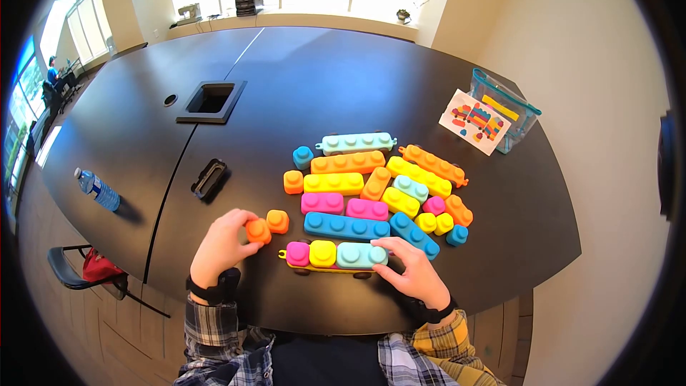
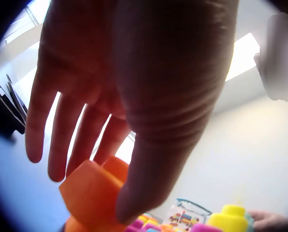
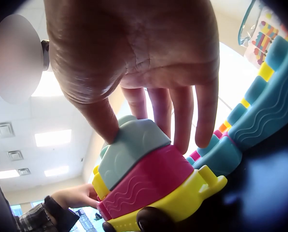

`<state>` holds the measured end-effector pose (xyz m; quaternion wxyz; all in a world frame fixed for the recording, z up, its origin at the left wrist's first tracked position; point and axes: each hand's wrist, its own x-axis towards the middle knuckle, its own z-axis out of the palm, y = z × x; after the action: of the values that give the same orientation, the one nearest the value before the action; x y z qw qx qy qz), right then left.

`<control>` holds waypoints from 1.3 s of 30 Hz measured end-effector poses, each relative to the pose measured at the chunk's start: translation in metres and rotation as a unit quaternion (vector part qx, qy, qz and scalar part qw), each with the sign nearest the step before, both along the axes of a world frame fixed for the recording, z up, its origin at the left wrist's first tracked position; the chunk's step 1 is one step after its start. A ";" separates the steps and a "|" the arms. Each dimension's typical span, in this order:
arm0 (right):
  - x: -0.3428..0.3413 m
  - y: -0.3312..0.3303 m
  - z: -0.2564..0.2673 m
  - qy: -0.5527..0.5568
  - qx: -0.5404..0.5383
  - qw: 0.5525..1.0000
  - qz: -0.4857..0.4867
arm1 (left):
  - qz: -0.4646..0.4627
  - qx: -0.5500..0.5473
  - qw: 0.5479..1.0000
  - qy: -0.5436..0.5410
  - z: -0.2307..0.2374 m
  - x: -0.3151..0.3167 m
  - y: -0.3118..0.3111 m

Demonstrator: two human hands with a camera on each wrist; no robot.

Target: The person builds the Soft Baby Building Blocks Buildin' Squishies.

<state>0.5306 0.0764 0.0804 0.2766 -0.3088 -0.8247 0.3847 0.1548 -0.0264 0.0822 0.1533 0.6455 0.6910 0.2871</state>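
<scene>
My left hand pinches a small orange block between thumb and fingers, left of the toy train car. Another small orange block stands right beside it. The train car has a yellow wheeled base under a magenta layer. Along its top sit a magenta block, a yellow block and a light teal block. My right hand holds the car's right end, thumb and fingers on the light teal block. Its magenta layer is mostly hidden in the head view.
Behind the car lie several loose blocks, including a long blue block, a light teal wheeled base and an orange wheeled base. A picture card leans on a clear pouch. A water bottle and black holder stand left.
</scene>
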 end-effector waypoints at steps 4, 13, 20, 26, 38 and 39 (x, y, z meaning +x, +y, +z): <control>-0.001 0.000 -0.001 -0.001 0.003 1.000 0.008 | -0.060 0.142 0.984 -0.094 0.041 0.042 0.008; -0.002 -0.001 0.004 -0.013 -0.013 1.000 0.010 | -0.210 0.100 0.968 -0.095 0.024 0.108 0.029; -0.003 0.000 -0.004 0.009 0.005 1.000 0.014 | -0.223 0.080 0.968 -0.084 0.021 0.110 0.035; -0.002 0.000 0.000 -0.006 -0.005 1.000 0.018 | -0.216 0.073 0.970 -0.088 0.019 0.113 0.034; -0.001 0.000 0.001 -0.010 -0.006 1.000 0.015 | -0.062 0.108 0.992 0.015 -0.005 0.026 0.034; -0.002 0.000 0.001 -0.009 -0.006 1.000 0.016 | -0.070 0.080 0.994 0.014 -0.010 0.020 0.033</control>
<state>0.5290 0.0767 0.0814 0.2612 -0.3008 -0.8297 0.3910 0.1744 0.0070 0.0722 0.1113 0.7063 0.6212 0.3207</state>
